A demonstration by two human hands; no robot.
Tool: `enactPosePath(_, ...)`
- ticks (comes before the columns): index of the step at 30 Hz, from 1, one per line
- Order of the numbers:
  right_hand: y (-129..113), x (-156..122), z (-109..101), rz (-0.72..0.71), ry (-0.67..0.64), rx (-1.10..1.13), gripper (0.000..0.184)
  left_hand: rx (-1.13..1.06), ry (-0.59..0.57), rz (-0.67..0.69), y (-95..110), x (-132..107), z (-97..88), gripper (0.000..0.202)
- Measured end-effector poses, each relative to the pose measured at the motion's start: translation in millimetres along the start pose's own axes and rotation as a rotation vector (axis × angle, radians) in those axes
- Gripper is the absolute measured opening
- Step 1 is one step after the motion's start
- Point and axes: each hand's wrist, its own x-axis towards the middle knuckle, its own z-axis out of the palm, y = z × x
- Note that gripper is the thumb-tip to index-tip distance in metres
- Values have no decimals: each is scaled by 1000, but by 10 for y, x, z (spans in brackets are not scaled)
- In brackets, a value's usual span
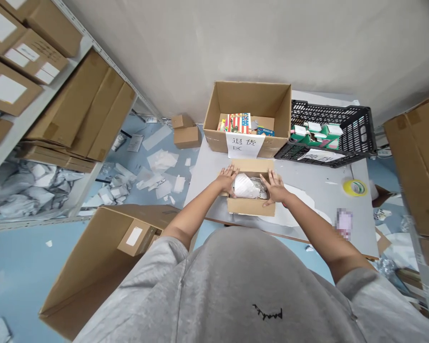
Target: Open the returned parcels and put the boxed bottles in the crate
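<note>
A small cardboard box [250, 206] lies on the grey table in front of me, its long flaps folded outward. Inside it is an item in white and clear plastic wrap [246, 186]; what the wrap holds cannot be made out. My left hand [227, 180] rests on the box's left end with fingers spread. At the right end, my right hand [273, 187] lies with its fingers apart, close to the wrapped item. Each hand covers part of the box's short side.
Behind stand a large carton [250, 95] of books and a black crate [357, 128] with green-white boxes. Yellow tape [354, 187] lies on the table [329, 181] at right. An open carton [93, 267] stands at lower left, shelves [82, 52] beyond. Paper scraps litter the floor.
</note>
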Motion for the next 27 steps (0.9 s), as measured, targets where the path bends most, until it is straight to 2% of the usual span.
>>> enactPosePath(3, -7, 64, -27, 18, -3, -63, 166, -10, -20, -28, -3, 47, 21, 152)
enactPosePath(5, -5, 93, -32, 24, 9, -79, 164, -25, 7, -22, -9, 47, 44, 145)
enactPosePath(7, 9, 98, -28, 15, 30, -78, 161, -42, 78, -13, -20, 36, 74, 130)
enactPosePath(10, 29, 80, -10, 5, 52, -70, 157, -82, 218, -30, -22, 25, 128, 94)
enactPosePath(12, 30, 69, 4, 8, 54, -68, 157, -89, 272, -45, 1, 20, 152, 76)
enactPosePath(19, 4, 57, 34, 24, 56, -62, 158, 16, 410, -31, 213, -128, 200, 54)
enactPosePath(23, 10, 75, 27, 19, 58, -57, 155, -26, 287, -74, 348, -104, 357, 38)
enactPosePath(27, 5, 81, 16, 20, 56, -60, 157, 14, 84, -161, 442, 143, 496, 38)
